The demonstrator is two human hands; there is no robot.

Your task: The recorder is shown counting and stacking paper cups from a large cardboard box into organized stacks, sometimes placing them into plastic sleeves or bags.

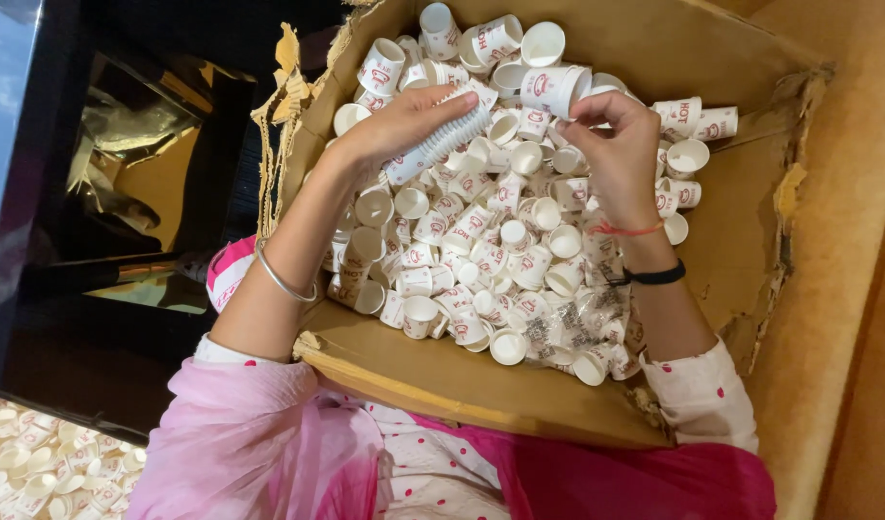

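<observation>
Head view, looking down: I see a large open cardboard box (pixel 442 380) with torn, ragged edges, resting against my lap. It is filled across most of its floor with a loose heap of small white paper cups (pixel 481 250) with red print, lying on their sides, upright and tipped at all angles; bare cardboard shows along the near wall and the far right side. A crumpled clear plastic wrapper (pixel 572 323) lies among the cups toward the near right corner. My left hand (pixel 394 125) reaches in from the left, fingers curled closed around a nested stack of cups (pixel 442 143) held roughly horizontal above the heap, its ribbed rims pointing toward the right hand. My right hand (pixel 616 144) is above the far middle of the heap, fingertips pinched on a single cup (pixel 553 89) at its rim; that cup lies on its side just beyond the end of the stack, near it, and I cannot tell if they touch. Left wrist carries a silver bangle (pixel 284 279); right wrist a red thread (pixel 630 229) and a black band (pixel 654 275). Outside the box, at lower left, a second pile of cups (pixel 48 472) lies well apart from both hands.
</observation>
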